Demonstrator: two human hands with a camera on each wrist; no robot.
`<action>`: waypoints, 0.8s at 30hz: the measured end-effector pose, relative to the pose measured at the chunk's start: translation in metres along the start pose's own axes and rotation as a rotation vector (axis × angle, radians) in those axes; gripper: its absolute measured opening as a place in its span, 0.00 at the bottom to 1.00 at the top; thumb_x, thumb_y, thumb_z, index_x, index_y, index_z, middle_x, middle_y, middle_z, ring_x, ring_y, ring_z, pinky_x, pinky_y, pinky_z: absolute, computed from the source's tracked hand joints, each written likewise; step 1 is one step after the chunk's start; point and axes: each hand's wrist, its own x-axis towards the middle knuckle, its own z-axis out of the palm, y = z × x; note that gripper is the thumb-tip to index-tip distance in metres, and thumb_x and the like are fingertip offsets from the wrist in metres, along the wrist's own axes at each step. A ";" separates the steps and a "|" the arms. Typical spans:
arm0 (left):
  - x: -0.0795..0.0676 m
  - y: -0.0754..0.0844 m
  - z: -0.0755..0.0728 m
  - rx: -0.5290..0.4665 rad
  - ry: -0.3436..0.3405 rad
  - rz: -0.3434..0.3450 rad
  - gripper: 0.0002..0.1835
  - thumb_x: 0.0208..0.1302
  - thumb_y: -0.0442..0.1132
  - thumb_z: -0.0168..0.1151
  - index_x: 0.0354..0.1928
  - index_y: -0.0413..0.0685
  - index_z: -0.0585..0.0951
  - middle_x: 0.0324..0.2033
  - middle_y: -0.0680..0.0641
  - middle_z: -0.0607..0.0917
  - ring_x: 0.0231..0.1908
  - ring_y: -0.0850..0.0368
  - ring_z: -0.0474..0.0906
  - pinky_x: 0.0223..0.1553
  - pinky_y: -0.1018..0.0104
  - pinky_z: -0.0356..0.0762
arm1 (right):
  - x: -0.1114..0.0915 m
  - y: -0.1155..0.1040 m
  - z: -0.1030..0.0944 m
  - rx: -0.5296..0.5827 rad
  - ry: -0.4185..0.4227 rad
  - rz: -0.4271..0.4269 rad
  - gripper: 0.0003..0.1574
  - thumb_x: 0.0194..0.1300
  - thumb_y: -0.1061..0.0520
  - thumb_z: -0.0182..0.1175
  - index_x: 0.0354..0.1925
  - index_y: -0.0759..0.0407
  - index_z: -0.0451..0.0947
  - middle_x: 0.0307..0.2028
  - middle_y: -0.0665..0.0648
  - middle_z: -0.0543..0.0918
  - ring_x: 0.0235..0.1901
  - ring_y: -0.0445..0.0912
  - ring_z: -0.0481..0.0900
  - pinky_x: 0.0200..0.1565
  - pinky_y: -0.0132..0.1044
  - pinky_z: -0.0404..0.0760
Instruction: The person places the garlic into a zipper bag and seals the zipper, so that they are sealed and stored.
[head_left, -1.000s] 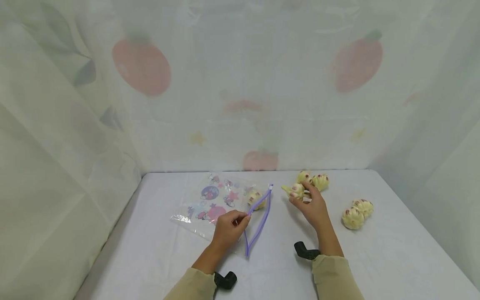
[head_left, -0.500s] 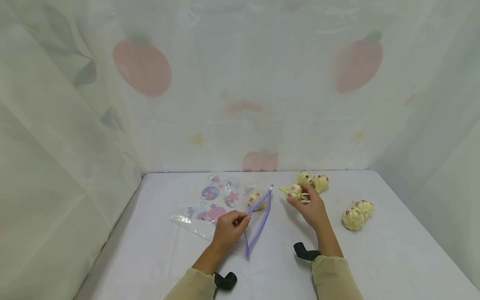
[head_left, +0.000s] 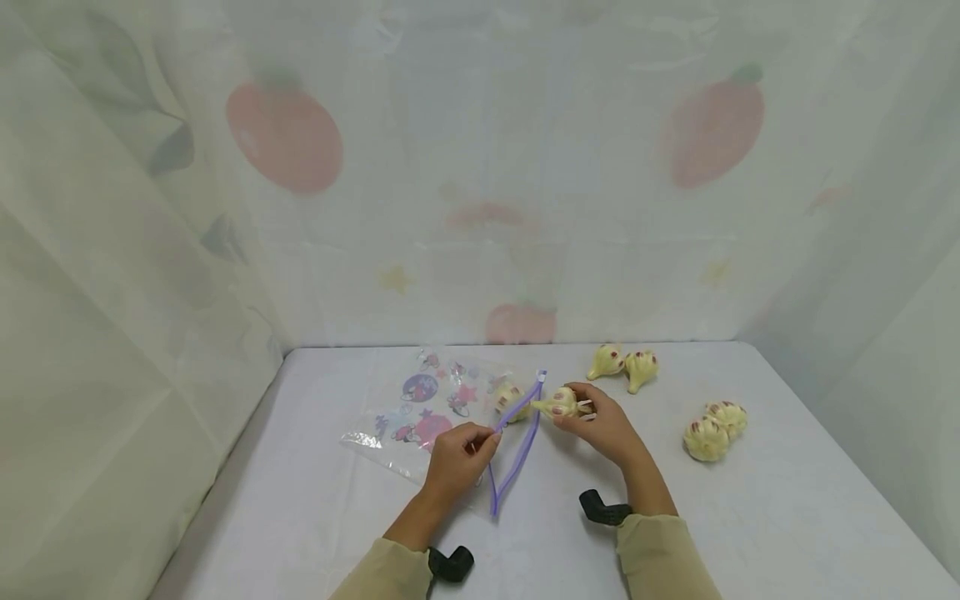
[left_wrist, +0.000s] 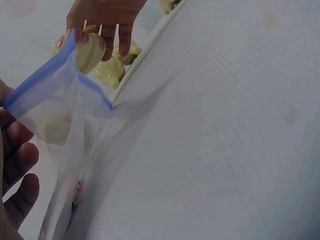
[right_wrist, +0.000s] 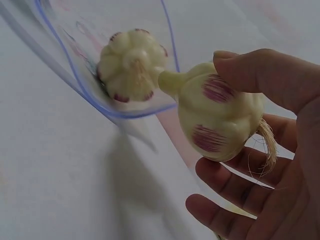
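In the head view, the left hand [head_left: 461, 457] had its grip pinched on the purple rim [head_left: 528, 446] of a clear printed bag [head_left: 390, 450], which lay left of the bench's [head_left: 285, 500] middle and reached toward the far edge. One bagged bulb [head_left: 510, 402] sat just within the mouth. The right hand [head_left: 611, 427] held a garlic bulb [head_left: 558, 404] between thumb and fingers right at that mouth, stem toward the bag. Two bulbs [head_left: 623, 365] lay side by side near the far edge, and another pair [head_left: 715, 429] lay together nearer the right edge.

In the left wrist view, the bag's mouth stood spread, its rim held at one side, and the right hand's bulb showed beyond it.

In the right wrist view, the thumb pressed one side of the garlic bulb and fingers supported the other, roots toward the palm. Its stem overlapped the bagged bulb in sight; whether they touched could not be told.
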 end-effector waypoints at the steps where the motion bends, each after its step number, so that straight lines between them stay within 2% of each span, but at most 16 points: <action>1: 0.000 0.000 0.000 0.001 0.002 0.005 0.02 0.60 0.37 0.69 0.30 0.49 0.86 0.22 0.56 0.82 0.22 0.70 0.72 0.23 0.77 0.74 | 0.000 -0.001 0.003 0.002 -0.003 -0.003 0.40 0.54 0.39 0.72 0.63 0.42 0.71 0.58 0.52 0.77 0.53 0.51 0.75 0.44 0.40 0.77; 10: 0.000 0.003 -0.001 0.000 0.003 0.007 0.02 0.60 0.37 0.69 0.31 0.49 0.87 0.22 0.56 0.82 0.22 0.70 0.72 0.23 0.76 0.74 | 0.002 -0.002 0.014 -0.031 0.005 -0.020 0.42 0.54 0.42 0.73 0.65 0.44 0.71 0.60 0.52 0.76 0.52 0.51 0.76 0.44 0.40 0.78; 14: 0.000 0.003 0.000 0.002 0.008 0.024 0.02 0.60 0.37 0.69 0.30 0.48 0.86 0.22 0.55 0.82 0.22 0.69 0.72 0.23 0.76 0.74 | 0.002 -0.002 0.017 -0.040 0.016 -0.032 0.44 0.54 0.43 0.73 0.67 0.48 0.69 0.61 0.53 0.75 0.52 0.52 0.76 0.45 0.40 0.79; 18: 0.001 0.004 0.001 -0.002 -0.003 0.010 0.02 0.60 0.37 0.69 0.30 0.49 0.86 0.22 0.55 0.82 0.23 0.69 0.72 0.24 0.77 0.74 | 0.004 -0.003 0.022 -0.045 0.028 -0.057 0.45 0.54 0.46 0.73 0.68 0.51 0.69 0.61 0.54 0.76 0.52 0.51 0.77 0.44 0.40 0.79; 24: 0.000 0.003 0.002 -0.007 0.003 0.011 0.03 0.58 0.35 0.70 0.30 0.50 0.86 0.21 0.56 0.81 0.22 0.70 0.72 0.23 0.78 0.74 | 0.005 -0.006 0.033 -0.069 0.035 -0.074 0.45 0.53 0.47 0.74 0.67 0.51 0.70 0.60 0.54 0.78 0.49 0.50 0.78 0.44 0.41 0.80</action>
